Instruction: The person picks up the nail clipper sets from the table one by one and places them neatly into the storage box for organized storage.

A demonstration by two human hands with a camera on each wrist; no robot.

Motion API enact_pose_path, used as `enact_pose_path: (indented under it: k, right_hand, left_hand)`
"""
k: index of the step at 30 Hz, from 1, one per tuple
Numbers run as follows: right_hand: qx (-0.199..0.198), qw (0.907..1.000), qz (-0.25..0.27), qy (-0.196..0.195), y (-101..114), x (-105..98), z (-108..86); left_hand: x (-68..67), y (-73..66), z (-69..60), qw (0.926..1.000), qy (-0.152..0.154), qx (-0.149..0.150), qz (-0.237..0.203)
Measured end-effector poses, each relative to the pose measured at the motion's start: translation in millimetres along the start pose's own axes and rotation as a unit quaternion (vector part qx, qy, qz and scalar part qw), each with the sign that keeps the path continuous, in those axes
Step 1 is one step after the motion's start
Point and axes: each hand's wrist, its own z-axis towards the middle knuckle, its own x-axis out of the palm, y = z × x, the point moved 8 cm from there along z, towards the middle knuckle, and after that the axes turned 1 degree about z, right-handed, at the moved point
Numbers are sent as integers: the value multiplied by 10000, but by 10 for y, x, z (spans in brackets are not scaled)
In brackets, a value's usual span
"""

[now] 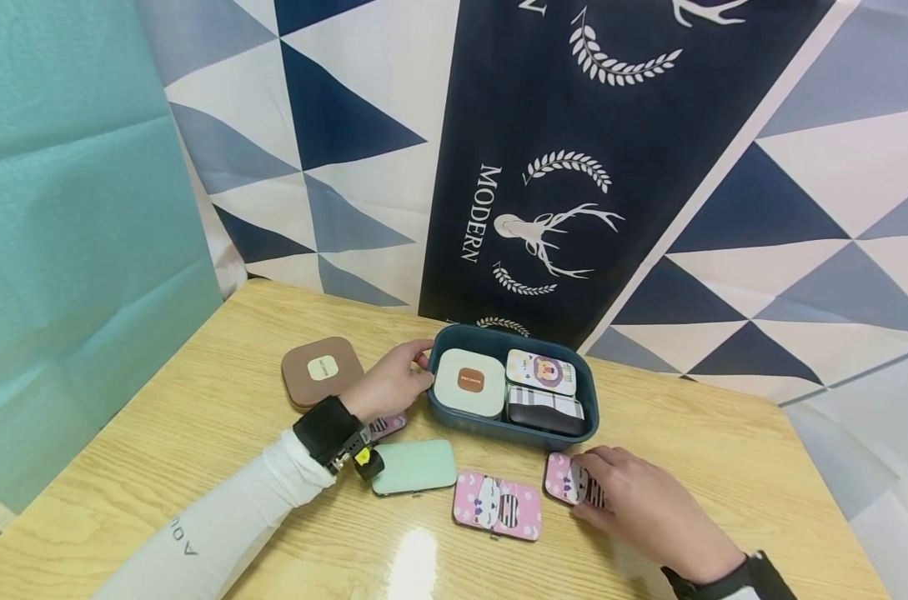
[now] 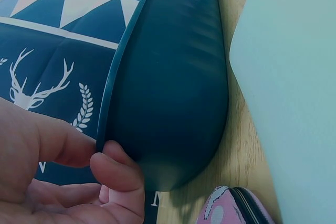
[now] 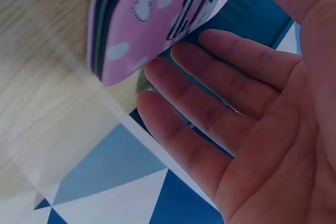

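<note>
At its left end, a dark blue bin (image 1: pixel 474 427) is pinched at the rim by the left hand (image 1: pixel 390 385); the left wrist view shows thumb and finger on the bin's rim (image 2: pixel 107 98). The bin holds a white square case (image 1: pixel 454 396), a lion-print case (image 1: pixel 524 367) and a plaid-and-black case (image 1: pixel 547 414). Right of centre, the right hand (image 1: pixel 641 504) has its thumb and fingers around the sides of a pink cat-print case (image 1: pixel 559 477). In the right wrist view the fingers lie extended along that pink case (image 3: pixel 131 40).
A second pink case (image 1: pixel 524 508) and a mint green case (image 1: pixel 416 467) lie in front of the bin. A brown square case (image 1: pixel 299 371) is at the left, and another pink case (image 1: pixel 393 423) is partly under the left wrist. Patterned cloth hangs behind the table.
</note>
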Motion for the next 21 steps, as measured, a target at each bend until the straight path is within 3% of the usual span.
enact_pose_path:
  k: [21]
  right_hand:
    - [37,10000,-57,-68,-226,68,-240]
  left_hand:
    - [-8,-18,-17,10000,-24,20,28]
